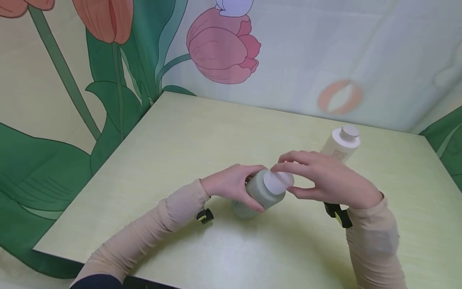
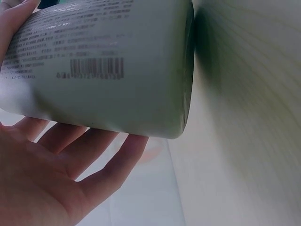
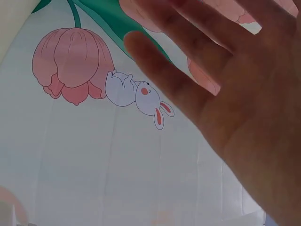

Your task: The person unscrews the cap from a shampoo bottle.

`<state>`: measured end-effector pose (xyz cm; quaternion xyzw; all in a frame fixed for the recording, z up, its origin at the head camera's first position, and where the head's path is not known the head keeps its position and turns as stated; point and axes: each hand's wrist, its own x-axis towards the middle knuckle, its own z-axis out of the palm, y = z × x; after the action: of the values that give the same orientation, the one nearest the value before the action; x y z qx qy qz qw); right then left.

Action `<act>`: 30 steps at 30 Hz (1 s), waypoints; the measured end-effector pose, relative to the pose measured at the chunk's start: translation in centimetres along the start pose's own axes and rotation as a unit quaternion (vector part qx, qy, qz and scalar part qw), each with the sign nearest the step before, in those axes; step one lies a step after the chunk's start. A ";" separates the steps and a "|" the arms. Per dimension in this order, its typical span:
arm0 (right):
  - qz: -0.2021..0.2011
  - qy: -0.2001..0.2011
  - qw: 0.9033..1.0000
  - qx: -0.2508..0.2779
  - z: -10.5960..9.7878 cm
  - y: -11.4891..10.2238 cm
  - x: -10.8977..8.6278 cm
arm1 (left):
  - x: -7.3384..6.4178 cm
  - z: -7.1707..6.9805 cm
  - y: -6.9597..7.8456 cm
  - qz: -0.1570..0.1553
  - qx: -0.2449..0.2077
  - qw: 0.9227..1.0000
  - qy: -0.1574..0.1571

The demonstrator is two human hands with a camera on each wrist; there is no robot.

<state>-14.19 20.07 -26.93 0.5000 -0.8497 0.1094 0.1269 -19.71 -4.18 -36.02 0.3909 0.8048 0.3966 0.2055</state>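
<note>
Gripping pale green bottle [image 1: 261,192] in left hand [image 1: 234,182], thumb on near side, fingers at far side; tilted, cap end up toward the right, at middle of worktop [image 1: 202,132], between both hands. Barcode [image 2: 96,68] on its side. Holding right hand [image 1: 321,176] at white cap [image 1: 274,184], thumb and fingers spread about it; cannot tell if grip closed on it or just touching. Beyond right hand, partly hidden: white bottle [image 1: 343,141], far right. Behind: tulip-print backdrop [image 1: 223,48].
</note>
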 end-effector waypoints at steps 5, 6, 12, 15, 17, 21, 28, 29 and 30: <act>-0.003 -0.010 1.000 0.024 0.0 0.2 0.3 | -0.2 -0.2 0.0 -0.006 0.003 1.000 0.007; 0.011 -0.013 1.000 0.024 0.0 0.3 0.4 | -0.2 -0.3 0.0 -0.007 0.002 1.000 0.008; 0.111 -0.039 0.993 -0.009 0.0 0.2 0.4 | -0.2 -0.4 -0.1 -0.008 -0.001 1.000 0.002; 0.106 -0.039 0.993 -0.023 0.1 0.2 0.3 | -0.1 -0.4 0.0 -0.005 0.003 1.000 0.003; 0.083 -0.031 0.996 -0.024 0.1 0.3 0.3 | -0.1 -0.4 0.0 -0.004 0.003 1.000 0.003; 0.042 -0.032 0.999 0.005 0.0 0.5 0.2 | -0.2 -0.4 0.1 -0.006 -0.002 1.000 0.005; 0.071 -0.020 0.997 0.031 0.0 0.6 0.0 | -0.1 -0.1 0.2 -0.005 0.002 1.000 -0.001; 0.075 -0.017 0.997 0.027 0.0 0.6 -0.1 | 0.0 0.0 0.2 -0.005 0.003 1.000 -0.002; 0.074 -0.015 0.997 0.022 0.1 0.6 -0.1 | 0.0 0.0 0.3 -0.006 0.003 1.000 -0.003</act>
<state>-14.65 20.40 -27.08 0.4401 -0.8834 0.1296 0.0952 -19.58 -4.08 -35.82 0.3882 0.8077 0.3915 0.2091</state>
